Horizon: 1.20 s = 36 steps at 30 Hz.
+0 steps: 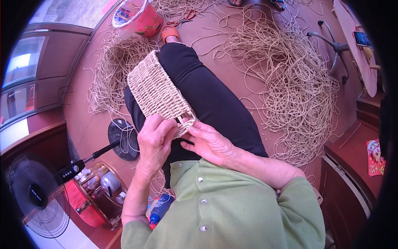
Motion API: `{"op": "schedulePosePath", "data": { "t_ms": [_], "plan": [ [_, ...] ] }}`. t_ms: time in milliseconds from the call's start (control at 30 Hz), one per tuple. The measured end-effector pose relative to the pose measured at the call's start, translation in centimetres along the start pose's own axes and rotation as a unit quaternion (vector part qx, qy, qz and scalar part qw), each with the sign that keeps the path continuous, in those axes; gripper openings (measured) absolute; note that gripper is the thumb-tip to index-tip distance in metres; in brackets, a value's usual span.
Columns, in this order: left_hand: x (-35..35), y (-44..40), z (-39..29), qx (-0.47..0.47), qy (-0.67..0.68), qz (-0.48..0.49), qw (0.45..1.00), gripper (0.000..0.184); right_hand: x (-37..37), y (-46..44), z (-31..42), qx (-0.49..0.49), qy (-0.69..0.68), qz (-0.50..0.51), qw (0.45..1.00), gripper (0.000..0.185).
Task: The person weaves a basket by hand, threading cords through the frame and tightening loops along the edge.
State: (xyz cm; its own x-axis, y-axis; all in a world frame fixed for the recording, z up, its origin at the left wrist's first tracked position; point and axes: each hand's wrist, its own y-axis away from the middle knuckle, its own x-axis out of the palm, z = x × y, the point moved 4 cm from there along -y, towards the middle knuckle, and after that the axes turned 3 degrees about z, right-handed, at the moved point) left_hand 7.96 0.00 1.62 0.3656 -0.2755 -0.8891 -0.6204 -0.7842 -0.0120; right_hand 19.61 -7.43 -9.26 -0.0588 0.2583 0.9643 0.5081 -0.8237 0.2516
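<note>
A woven cord basket (157, 87) lies across my dark-trousered legs, its near end toward my body. My left hand (155, 135) is closed, its fingers pinching the cord work at that near end. From the other side, my right hand (211, 143) grips the same edge between thumb and fingers, with the palm partly turned up. Between the hands, a short gap and a thicker braided bit show in the weave. The fingertips of my left hand are partly hidden.
Large heaps of loose cord (290, 91) and another cord pile (114, 70) cover the floor. A pink bucket (147, 23) and red-handled pliers (182, 18) lie ahead. A standing fan (39, 197) is at left; a blue bottle (161, 207) is beside me.
</note>
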Motion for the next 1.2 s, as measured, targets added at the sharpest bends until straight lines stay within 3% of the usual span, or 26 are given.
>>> {"op": "schedulePosePath", "data": {
  "t_ms": [67,100,200,500,600,733,1000,1033,1167,1200],
  "plan": [
    [-0.8,-0.6,-0.7,0.106,-0.026,0.003,0.994,0.018,0.4,0.1,-0.1,0.001,-0.004,0.015,1.0,0.031],
    [-0.8,-0.2,-0.7,0.113,-0.016,0.028,0.993,0.02,0.3,0.1,-0.2,0.0,0.002,0.018,1.0,0.031],
    [-0.2,0.8,0.8,0.061,0.002,0.09,0.994,0.022,-0.2,0.0,-0.3,-0.002,0.019,0.019,1.0,0.033],
    [-1.8,2.1,1.0,0.099,-0.133,0.162,0.973,0.021,-0.1,0.3,0.1,0.016,0.102,0.003,0.995,0.042],
    [-2.0,3.1,2.9,0.042,-0.064,0.097,0.992,0.018,-0.6,-0.1,-0.2,0.014,0.075,0.007,0.997,0.041],
    [-1.4,5.5,4.7,-0.105,0.062,0.054,0.991,0.026,-0.8,-0.5,-0.7,0.058,0.054,-0.02,0.997,0.037],
    [0.1,5.9,5.4,-0.17,0.127,0.007,0.977,0.029,-1.7,-1.3,-1.1,0.072,0.112,-0.014,0.991,0.034],
    [-0.1,5.5,5.1,-0.145,0.127,-0.005,0.981,0.034,-1.7,-1.4,-1.0,0.071,0.119,-0.024,0.99,0.033],
    [0.1,5.3,5.7,-0.229,0.167,-0.007,0.959,0.036,-1.9,-1.7,-1.1,0.066,0.162,-0.048,0.983,0.031],
    [0.0,5.0,5.5,-0.201,0.135,-0.026,0.97,0.036,-1.8,-1.8,-1.0,0.059,0.169,-0.049,0.983,0.03]
  ]
}}
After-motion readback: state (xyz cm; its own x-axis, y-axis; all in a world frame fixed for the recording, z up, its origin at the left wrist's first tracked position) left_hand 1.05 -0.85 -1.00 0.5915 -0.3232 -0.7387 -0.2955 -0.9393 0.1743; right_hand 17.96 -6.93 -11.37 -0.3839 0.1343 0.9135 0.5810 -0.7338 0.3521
